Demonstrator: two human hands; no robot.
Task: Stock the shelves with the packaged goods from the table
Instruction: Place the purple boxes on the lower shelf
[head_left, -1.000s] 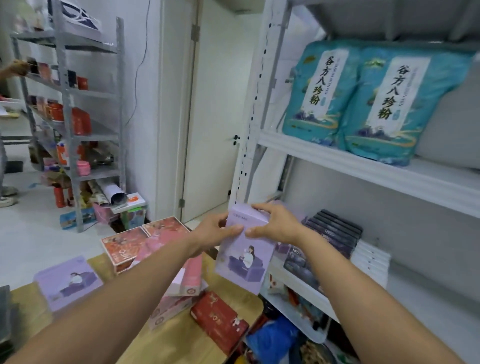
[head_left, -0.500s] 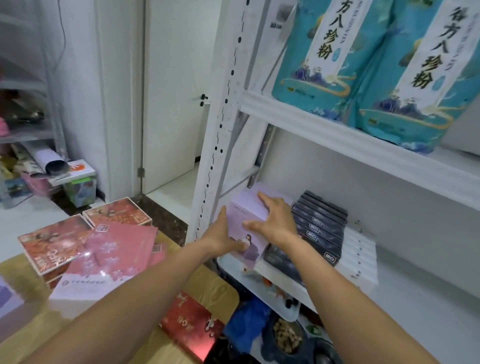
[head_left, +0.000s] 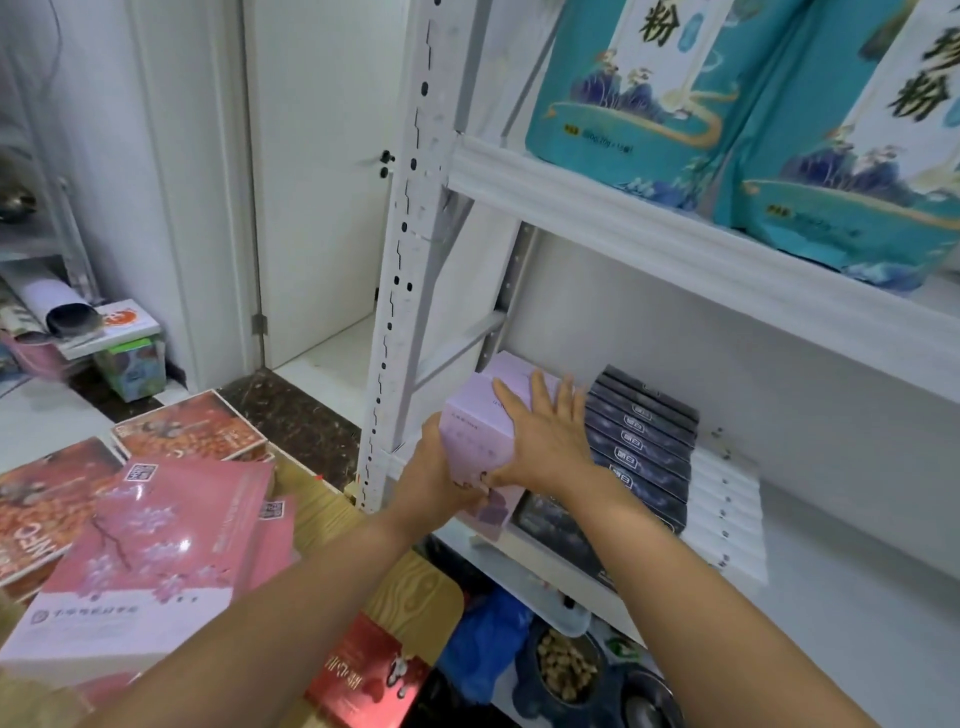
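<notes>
The lavender box (head_left: 478, 431) stands on its edge at the left end of the middle shelf (head_left: 857, 597), its near end overhanging the shelf's front lip and its far end pointing toward the back wall. The left hand (head_left: 431, 478) grasps the near lower corner with its fingers curled under and round the box, while the right hand (head_left: 545, 441) lies flat on the box's top and right face, its fingers (head_left: 540, 395) straight and spread, pressing, not gripping. It looks like thin printed card: light, stiff enough to push from one end, smooth, and likely to dent at corners, so the flat faces and the near end seem the safest places to hold. Room is tight. The slotted upright post (head_left: 400, 312) stands just beside the box on the left, and the row of dark boxes (head_left: 644, 441) touches or nearly touches it on the right, with white boxes (head_left: 727, 509) beyond them. A straight push backward seems needed. Further right the shelf is bare. More pink boxes (head_left: 156, 545) wait on the bench (head_left: 410, 587).
</notes>
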